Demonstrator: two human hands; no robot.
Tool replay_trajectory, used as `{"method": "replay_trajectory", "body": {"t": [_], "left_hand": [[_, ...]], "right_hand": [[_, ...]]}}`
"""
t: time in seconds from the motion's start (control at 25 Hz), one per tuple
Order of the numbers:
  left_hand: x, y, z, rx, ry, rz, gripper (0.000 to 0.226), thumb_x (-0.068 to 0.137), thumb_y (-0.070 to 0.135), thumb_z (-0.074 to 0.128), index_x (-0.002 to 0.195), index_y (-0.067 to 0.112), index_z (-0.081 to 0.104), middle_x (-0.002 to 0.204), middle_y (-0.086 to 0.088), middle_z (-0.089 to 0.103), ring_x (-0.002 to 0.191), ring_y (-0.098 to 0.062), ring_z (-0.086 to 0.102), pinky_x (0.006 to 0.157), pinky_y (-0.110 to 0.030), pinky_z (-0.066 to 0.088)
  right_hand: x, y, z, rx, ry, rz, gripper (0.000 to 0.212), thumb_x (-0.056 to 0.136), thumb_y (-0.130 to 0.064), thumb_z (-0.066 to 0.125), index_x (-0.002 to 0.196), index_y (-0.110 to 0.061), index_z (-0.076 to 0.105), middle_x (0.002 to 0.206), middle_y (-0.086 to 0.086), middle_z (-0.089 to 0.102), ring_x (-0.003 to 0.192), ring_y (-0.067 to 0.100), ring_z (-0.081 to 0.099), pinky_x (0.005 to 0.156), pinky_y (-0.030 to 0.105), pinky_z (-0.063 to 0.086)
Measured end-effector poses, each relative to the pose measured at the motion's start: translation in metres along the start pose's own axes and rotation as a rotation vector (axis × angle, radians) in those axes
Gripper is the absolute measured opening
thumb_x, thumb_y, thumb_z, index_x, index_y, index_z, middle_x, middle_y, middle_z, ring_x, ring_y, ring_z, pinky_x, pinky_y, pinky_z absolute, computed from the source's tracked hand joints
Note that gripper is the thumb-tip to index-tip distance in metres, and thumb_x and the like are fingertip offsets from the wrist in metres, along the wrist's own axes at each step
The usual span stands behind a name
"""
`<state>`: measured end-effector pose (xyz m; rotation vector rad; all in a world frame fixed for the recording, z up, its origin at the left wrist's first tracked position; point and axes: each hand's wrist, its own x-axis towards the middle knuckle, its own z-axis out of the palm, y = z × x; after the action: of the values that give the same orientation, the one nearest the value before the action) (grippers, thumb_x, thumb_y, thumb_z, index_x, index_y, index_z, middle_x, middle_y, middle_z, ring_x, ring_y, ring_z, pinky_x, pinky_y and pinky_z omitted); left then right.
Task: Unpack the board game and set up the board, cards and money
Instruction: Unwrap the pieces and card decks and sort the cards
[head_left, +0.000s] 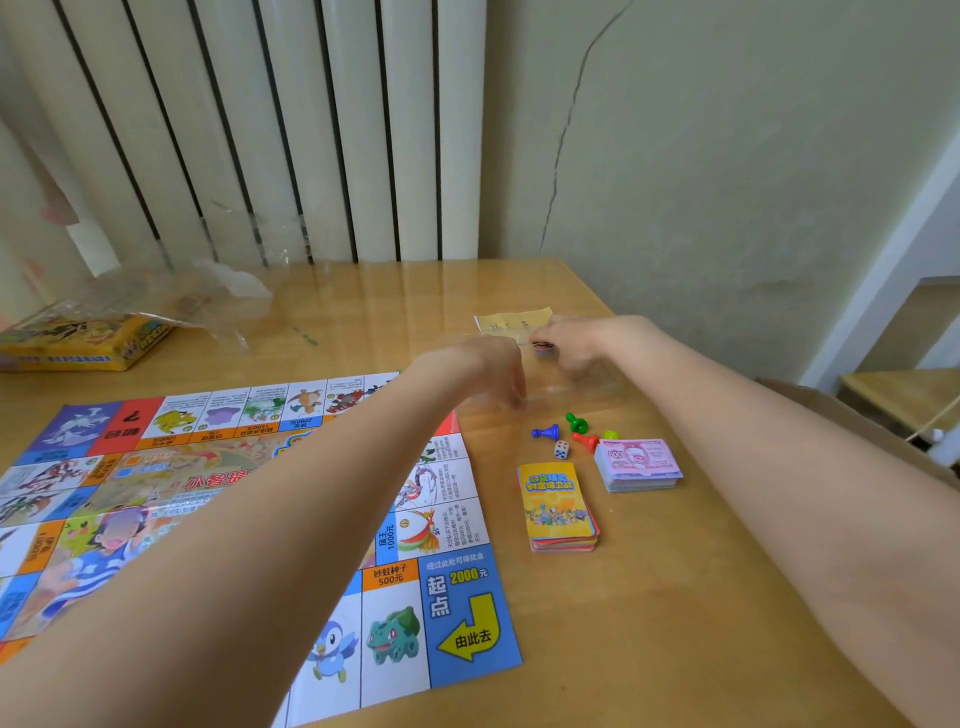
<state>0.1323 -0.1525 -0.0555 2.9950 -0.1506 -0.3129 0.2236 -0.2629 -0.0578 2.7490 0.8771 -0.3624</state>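
A small stack of cards is pinched in the right hand at the worktop's far edge, beyond the board's corner, while the left hand, nearer the board, appears curled on a clear wrapper.

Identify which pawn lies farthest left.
The blue pawn, lying beside the board's right edge; green, red and yellow-green sit further right.

Yellow card deck, pink money stack
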Motion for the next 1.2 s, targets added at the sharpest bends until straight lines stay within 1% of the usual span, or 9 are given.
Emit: {"method": "replay_trajectory", "body": {"t": [0.12, 0.28, 0.4, 0.52, 0.68, 0.8, 0.96, 1.12, 1.2], "left_hand": [[0.001, 0.003, -0.002, 0.021, -0.009, -0.02, 0.034, 0.088, 0.027, 0.061, 0.121, 0.015, 0.063, 0.123, -0.002, 0.063, 0.11, -0.022, 0.058, 0.091, -0.028, 0.044], [0.003, 0.004, -0.001, 0.037, -0.02, -0.046, 0.035, 0.088, 0.027, 0.061, 0.118, 0.011, 0.065, 0.121, -0.006, 0.064, 0.096, -0.02, 0.056, 0.09, -0.03, 0.046], [0.003, 0.004, -0.002, 0.029, -0.019, -0.041, 0.035, 0.088, 0.028, 0.061, 0.119, 0.011, 0.064, 0.121, -0.006, 0.064, 0.104, -0.022, 0.059, 0.091, -0.03, 0.045], [0.003, 0.004, -0.003, 0.04, -0.024, -0.04, 0.036, 0.087, 0.027, 0.062, 0.12, 0.011, 0.064, 0.121, -0.006, 0.064, 0.107, -0.023, 0.059, 0.092, -0.031, 0.045], [0.005, 0.003, -0.002, 0.046, -0.032, -0.041, 0.036, 0.087, 0.028, 0.062, 0.119, 0.011, 0.064, 0.112, -0.004, 0.064, 0.101, -0.023, 0.059, 0.09, -0.031, 0.046], [0.006, 0.004, -0.003, 0.073, -0.04, -0.035, 0.037, 0.088, 0.03, 0.061, 0.12, 0.011, 0.063, 0.103, 0.0, 0.06, 0.092, -0.019, 0.052, 0.09, -0.03, 0.045], [0.004, 0.005, -0.003, 0.071, -0.031, -0.04, 0.037, 0.088, 0.03, 0.061, 0.12, 0.011, 0.063, 0.121, -0.005, 0.064, 0.1, -0.021, 0.057, 0.093, -0.031, 0.045], [0.002, 0.006, -0.003, 0.068, -0.034, -0.041, 0.037, 0.088, 0.029, 0.061, 0.122, 0.014, 0.062, 0.122, -0.004, 0.063, 0.111, -0.023, 0.058, 0.093, -0.031, 0.044], [0.001, 0.009, -0.004, 0.081, -0.034, -0.038, 0.037, 0.089, 0.028, 0.06, 0.123, 0.014, 0.062, 0.123, -0.004, 0.063, 0.112, -0.023, 0.057, 0.093, -0.03, 0.044]], "right_hand": [[-0.002, 0.004, -0.002, -0.002, 0.025, -0.029, 0.052, 0.091, -0.004, 0.042, 0.142, -0.016, 0.034, 0.137, 0.014, 0.037, 0.124, 0.033, 0.042, 0.102, 0.037, 0.037], [0.001, 0.003, -0.006, 0.012, 0.05, -0.053, 0.045, 0.09, 0.0, 0.039, 0.133, -0.012, 0.044, 0.136, 0.011, 0.044, 0.123, 0.029, 0.044, 0.093, 0.031, 0.038], [0.004, 0.01, -0.011, 0.082, 0.028, -0.083, 0.044, 0.09, 0.001, 0.04, 0.131, -0.012, 0.049, 0.137, 0.009, 0.046, 0.123, 0.028, 0.044, 0.101, 0.032, 0.038], [0.007, 0.017, -0.014, 0.19, 0.023, -0.121, 0.034, 0.094, -0.009, 0.049, 0.127, -0.01, 0.053, 0.133, 0.009, 0.05, 0.121, 0.025, 0.047, 0.099, 0.029, 0.036], [0.015, 0.022, -0.01, 0.298, 0.087, -0.119, 0.033, 0.092, -0.016, 0.055, 0.125, -0.013, 0.057, 0.127, 0.008, 0.055, 0.115, 0.025, 0.05, 0.089, 0.024, 0.036], [0.017, 0.027, -0.007, 0.373, 0.126, -0.115, 0.03, 0.09, -0.018, 0.06, 0.12, -0.014, 0.062, 0.115, 0.005, 0.06, 0.1, 0.02, 0.053, 0.08, 0.023, 0.038], [0.019, 0.029, -0.001, 0.506, 0.21, -0.096, 0.024, 0.085, -0.018, 0.066, 0.108, -0.008, 0.068, 0.089, 0.005, 0.06, 0.08, 0.016, 0.051, 0.059, 0.019, 0.038], [0.025, 0.033, 0.01, 0.59, 0.343, -0.044, 0.021, 0.083, -0.018, 0.069, 0.1, -0.005, 0.07, 0.084, 0.007, 0.063, 0.075, 0.017, 0.052, 0.057, 0.022, 0.036], [0.027, 0.033, 0.012, 0.671, 0.394, -0.016, 0.019, 0.084, -0.016, 0.068, 0.097, -0.002, 0.071, 0.077, 0.006, 0.063, 0.065, 0.015, 0.052, 0.058, 0.023, 0.037]]}}
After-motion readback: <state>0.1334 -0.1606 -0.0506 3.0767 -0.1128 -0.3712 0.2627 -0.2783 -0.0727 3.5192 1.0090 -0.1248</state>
